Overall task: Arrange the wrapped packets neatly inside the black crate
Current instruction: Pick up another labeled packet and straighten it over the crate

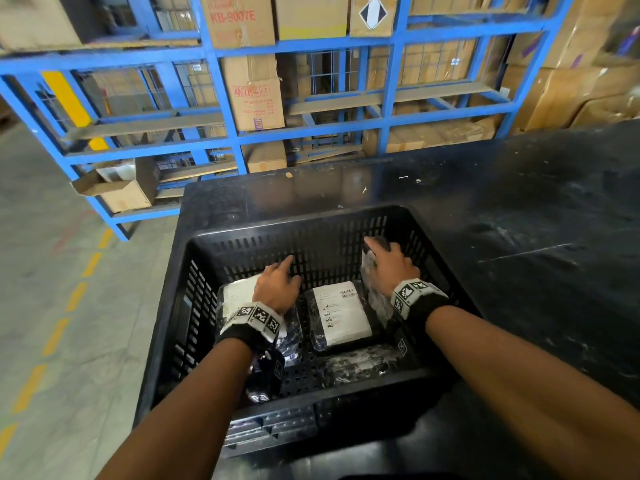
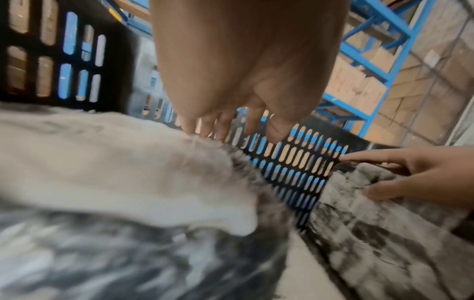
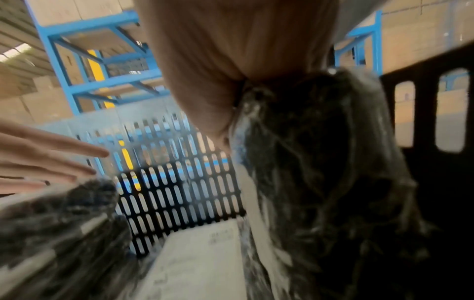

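Note:
A black slotted crate (image 1: 311, 223) sits on a dark table. Inside it at the left lies a plastic-wrapped dark packet with a white label (image 1: 239, 296) (image 2: 102, 172). My left hand (image 1: 277, 289) (image 2: 231, 121) rests on it with fingers straight, reaching toward the far wall. My right hand (image 1: 391, 268) (image 2: 423, 178) grips the top of another wrapped packet (image 1: 374, 299) (image 3: 320, 162), which stands on edge along the right wall. A third labelled packet (image 1: 341, 315) (image 3: 200, 259) lies flat in the middle. One more packet (image 1: 360, 367) lies at the crate's near side.
Blue steel racking (image 1: 225, 98) loaded with cardboard boxes (image 1: 252, 95) stands behind the table. The black tabletop (image 1: 519, 220) stretches to the right of the crate. Concrete floor with a dashed yellow line (image 1: 55, 334) lies to the left.

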